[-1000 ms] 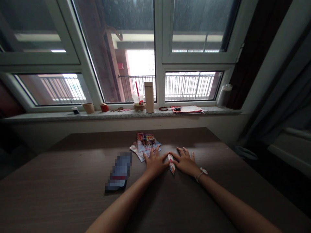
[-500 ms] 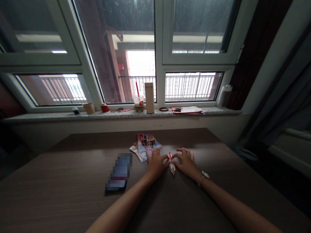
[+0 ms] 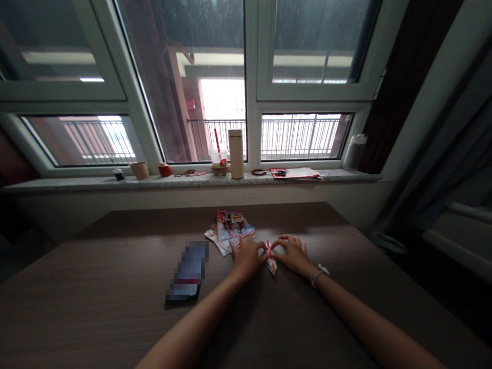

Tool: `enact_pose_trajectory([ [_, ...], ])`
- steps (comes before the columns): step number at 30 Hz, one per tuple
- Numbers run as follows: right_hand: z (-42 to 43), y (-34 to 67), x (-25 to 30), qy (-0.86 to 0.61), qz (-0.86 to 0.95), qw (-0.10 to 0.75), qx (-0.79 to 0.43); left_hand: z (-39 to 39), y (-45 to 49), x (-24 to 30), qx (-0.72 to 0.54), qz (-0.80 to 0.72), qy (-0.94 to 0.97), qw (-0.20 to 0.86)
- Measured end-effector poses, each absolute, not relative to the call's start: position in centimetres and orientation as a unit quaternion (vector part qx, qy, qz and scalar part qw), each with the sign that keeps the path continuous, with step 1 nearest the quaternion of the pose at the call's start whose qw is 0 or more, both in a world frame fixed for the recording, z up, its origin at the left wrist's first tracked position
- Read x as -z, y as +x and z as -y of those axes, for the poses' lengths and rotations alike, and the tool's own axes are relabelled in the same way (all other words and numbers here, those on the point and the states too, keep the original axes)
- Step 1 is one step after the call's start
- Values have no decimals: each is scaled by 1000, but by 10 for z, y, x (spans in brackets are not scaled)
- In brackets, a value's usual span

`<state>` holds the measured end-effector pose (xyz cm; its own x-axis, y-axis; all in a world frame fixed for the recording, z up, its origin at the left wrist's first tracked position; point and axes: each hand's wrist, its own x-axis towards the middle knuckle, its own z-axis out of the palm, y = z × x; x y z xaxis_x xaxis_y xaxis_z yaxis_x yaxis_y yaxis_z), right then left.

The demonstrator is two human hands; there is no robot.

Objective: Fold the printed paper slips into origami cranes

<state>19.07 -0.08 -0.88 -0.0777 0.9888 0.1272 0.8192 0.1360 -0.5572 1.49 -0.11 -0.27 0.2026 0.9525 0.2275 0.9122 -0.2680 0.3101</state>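
Note:
A narrow folded piece of printed paper (image 3: 272, 265), white with red and coloured patches and a pointed near end, lies on the brown table (image 3: 96, 287) between my hands. My left hand (image 3: 248, 258) pinches its left side near the middle with thumb and forefinger. From the right, my right hand (image 3: 292, 254), with a light bracelet at the wrist, pinches the opposite side. Just beyond my left hand rests a small pile of colourful printed sheets (image 3: 232, 225); its near edge is partly behind my fingers. Fingertips hide part of the folded paper's middle.
A phone (image 3: 188, 271) with a blurred screen lies left of my left forearm. On the windowsill (image 3: 96, 183) stand a beige flask (image 3: 236, 154), a cup with a red straw (image 3: 218, 155), a paper cup (image 3: 139, 170), scissors (image 3: 280, 173) on papers, and a pale bottle (image 3: 354, 152).
My right hand's fingers have drawn in slightly, closer together at the folded paper. Otherwise the hands, the paper and the pile stay almost where they were.

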Motion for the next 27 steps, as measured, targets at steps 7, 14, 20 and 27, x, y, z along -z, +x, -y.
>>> enact_pose_trajectory([
  [7, 1, 192, 12, -630, 712, 262, -167, 1, 12, 4, -189, -608, 768, 67],
  [14, 5, 193, 17, -624, 716, 269, -157, 3, 9, 10, -212, -595, 773, 58],
  [20, 6, 192, 14, -628, 715, 263, -159, 3, 9, 12, -234, -589, 771, 60],
  [27, 3, 190, 11, -639, 724, 215, -143, 4, 10, 10, -207, -607, 765, 54],
])
